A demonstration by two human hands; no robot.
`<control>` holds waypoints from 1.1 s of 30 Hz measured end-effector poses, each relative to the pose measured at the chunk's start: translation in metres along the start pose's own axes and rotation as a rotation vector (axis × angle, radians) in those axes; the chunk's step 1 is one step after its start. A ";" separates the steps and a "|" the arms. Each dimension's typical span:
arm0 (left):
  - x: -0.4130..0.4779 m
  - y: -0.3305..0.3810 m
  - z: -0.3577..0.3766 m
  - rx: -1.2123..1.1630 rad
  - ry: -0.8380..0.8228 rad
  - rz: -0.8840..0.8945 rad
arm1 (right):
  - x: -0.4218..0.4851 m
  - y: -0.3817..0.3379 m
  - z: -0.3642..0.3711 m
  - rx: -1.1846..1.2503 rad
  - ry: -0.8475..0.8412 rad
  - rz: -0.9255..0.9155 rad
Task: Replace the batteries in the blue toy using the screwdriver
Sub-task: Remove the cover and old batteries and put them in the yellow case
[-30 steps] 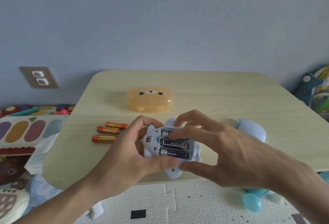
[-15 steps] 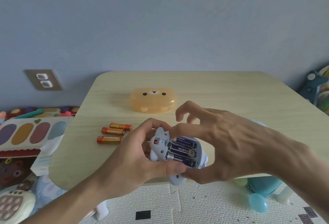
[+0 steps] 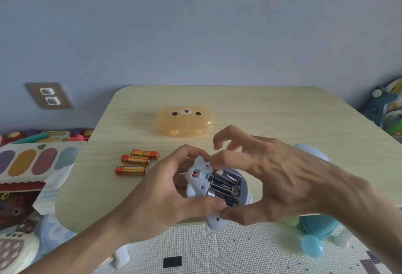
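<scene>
The blue toy [image 3: 196, 183] is held upside down over the table's front edge. Its battery compartment is open and holds three dark purple batteries [image 3: 225, 186]. My left hand [image 3: 161, 193] grips the toy from the left, thumb under it and fingers curled over its top. My right hand [image 3: 282, 178] holds it from the right, with the thumb under the toy and the index fingertip at the top battery. Three orange batteries [image 3: 134, 161] lie on the table to the left. No screwdriver is in view.
An orange bear-faced case [image 3: 185, 124] stands shut mid-table [image 3: 272, 110]. A pale blue part [image 3: 313, 154] shows behind my right hand. Colourful toys [image 3: 32, 162] crowd the floor at the left, and a teal toy [image 3: 315, 228] sits under the table at the right.
Both hands have tilted the toy and drawn it toward the table's front edge. My right fingers have lifted off the batteries, and only the index tip stays at the top one.
</scene>
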State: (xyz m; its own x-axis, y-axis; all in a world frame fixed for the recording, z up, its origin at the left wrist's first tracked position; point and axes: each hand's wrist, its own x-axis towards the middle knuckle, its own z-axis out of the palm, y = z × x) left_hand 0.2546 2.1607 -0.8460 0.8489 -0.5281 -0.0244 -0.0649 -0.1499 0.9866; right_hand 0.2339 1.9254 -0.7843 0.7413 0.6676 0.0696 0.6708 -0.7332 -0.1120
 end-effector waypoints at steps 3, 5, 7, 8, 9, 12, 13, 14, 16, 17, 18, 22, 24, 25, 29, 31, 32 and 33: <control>0.001 0.000 0.001 0.011 0.017 0.009 | -0.005 0.003 -0.002 -0.019 0.092 -0.017; 0.002 0.000 0.001 0.016 0.033 0.015 | -0.006 0.007 -0.001 -0.020 0.175 -0.040; 0.002 -0.001 0.001 0.016 0.048 0.027 | -0.005 0.011 0.003 0.009 0.243 -0.065; 0.002 -0.002 0.001 0.021 0.053 0.034 | -0.003 0.012 0.006 0.028 0.265 -0.075; 0.002 -0.002 0.002 0.024 0.057 0.038 | -0.002 0.013 0.010 0.046 0.286 -0.082; 0.002 -0.004 0.002 0.041 0.065 0.050 | -0.001 0.016 0.015 0.096 0.335 -0.056; 0.002 -0.003 0.002 0.051 0.066 0.053 | -0.001 0.016 0.016 0.106 0.345 -0.042; 0.001 -0.002 0.003 0.063 0.068 0.056 | -0.002 0.017 0.016 0.114 0.354 -0.029; 0.001 -0.001 0.003 0.096 0.085 0.065 | -0.004 0.019 0.019 0.150 0.378 0.002; 0.001 0.000 0.003 0.115 0.098 0.070 | -0.005 0.020 0.021 0.185 0.389 0.020; 0.001 0.000 0.003 0.138 0.110 0.073 | -0.006 0.021 0.022 0.220 0.398 0.040; 0.001 0.002 0.002 0.184 0.138 0.053 | -0.006 0.025 0.021 0.423 0.486 0.103; 0.002 0.004 0.002 0.209 0.150 0.046 | -0.003 0.027 0.018 0.675 0.528 0.149; 0.002 0.006 0.001 0.233 0.155 0.047 | -0.001 0.029 0.016 0.795 0.552 0.174; 0.000 0.008 -0.005 0.399 0.196 0.065 | 0.014 0.042 0.012 1.017 0.592 0.309; -0.001 0.015 -0.012 0.483 0.252 0.093 | 0.022 0.051 0.013 1.021 0.582 0.401; 0.001 0.021 -0.018 0.517 0.281 0.123 | 0.027 0.057 0.015 0.977 0.569 0.448; 0.005 0.029 -0.029 0.550 0.311 0.168 | 0.031 0.062 0.016 0.904 0.543 0.486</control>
State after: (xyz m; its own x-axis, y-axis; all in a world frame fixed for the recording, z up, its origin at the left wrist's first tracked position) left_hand 0.2720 2.1778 -0.8134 0.9107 -0.3275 0.2518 -0.3985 -0.5357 0.7445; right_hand 0.2979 1.9030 -0.8046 0.9756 0.0370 0.2166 0.2136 -0.3904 -0.8955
